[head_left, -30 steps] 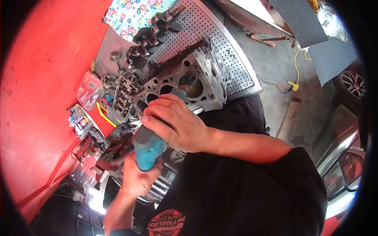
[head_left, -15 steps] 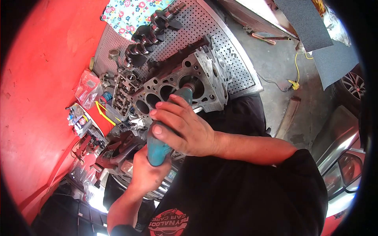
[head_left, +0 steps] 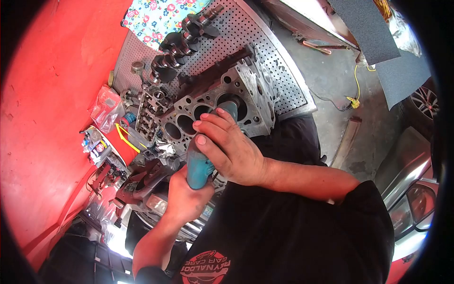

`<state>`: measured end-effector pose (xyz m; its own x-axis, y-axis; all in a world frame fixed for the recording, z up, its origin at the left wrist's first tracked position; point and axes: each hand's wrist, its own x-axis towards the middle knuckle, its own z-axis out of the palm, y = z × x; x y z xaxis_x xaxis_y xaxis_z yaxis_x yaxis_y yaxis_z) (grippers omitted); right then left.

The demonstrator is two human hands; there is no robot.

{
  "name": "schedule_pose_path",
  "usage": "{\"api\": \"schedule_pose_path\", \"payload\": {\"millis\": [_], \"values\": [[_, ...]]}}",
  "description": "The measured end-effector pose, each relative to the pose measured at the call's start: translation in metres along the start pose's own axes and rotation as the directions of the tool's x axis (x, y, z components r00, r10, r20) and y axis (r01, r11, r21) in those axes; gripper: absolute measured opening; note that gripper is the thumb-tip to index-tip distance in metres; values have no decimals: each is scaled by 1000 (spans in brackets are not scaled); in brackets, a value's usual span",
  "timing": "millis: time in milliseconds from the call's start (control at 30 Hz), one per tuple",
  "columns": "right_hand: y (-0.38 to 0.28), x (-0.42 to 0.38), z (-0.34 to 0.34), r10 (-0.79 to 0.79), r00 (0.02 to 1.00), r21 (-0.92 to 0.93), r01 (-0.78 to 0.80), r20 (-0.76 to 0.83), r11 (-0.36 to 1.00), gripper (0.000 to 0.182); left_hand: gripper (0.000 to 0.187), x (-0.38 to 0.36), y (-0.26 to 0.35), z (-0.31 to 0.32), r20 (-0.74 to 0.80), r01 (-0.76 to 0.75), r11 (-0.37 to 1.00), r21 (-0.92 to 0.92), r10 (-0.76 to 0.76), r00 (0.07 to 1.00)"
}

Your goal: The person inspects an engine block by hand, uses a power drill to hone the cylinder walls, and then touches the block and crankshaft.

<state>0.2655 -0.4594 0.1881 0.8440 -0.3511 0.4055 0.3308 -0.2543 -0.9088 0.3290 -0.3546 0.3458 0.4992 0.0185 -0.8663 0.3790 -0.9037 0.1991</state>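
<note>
A teal power drill (head_left: 198, 171) is in both my hands, its nose tilted into the end cylinder bore of a bare metal engine block (head_left: 259, 106). My left hand (head_left: 188, 196) is wrapped round the drill at its rear, below the teal housing. Over the top of the drill body lies my right hand (head_left: 236, 154), its fingers curled across it and the thumb near the back. Whatever tool sits at the drill's tip is hidden inside the bore. Several other bores of the block show beside my fingers.
Behind the block, a crankshaft (head_left: 172, 52) lies on a perforated metal bench (head_left: 279, 71) beside a floral cloth (head_left: 158, 19). Pistons (head_left: 137, 67) and a cylinder head (head_left: 147, 111) sit to the left. A car (head_left: 416, 203) stands at the right.
Both my hands and the drill have shifted slightly right across the view. The drill's nose is still in the same end bore, and my grip looks the same.
</note>
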Motion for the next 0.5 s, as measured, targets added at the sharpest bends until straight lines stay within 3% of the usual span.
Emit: {"api": "schedule_pose_path", "payload": {"millis": [367,500], "values": [[10,-5,-2,24,1000,-12,-24,3,1000,64,20,13,5,11,29,109,993,-55,-107,994],[13,-5,-3,41,999,-15,-41,16,999,62,22,19,-2,13,8,15,1000,-12,-15,1000]]}}
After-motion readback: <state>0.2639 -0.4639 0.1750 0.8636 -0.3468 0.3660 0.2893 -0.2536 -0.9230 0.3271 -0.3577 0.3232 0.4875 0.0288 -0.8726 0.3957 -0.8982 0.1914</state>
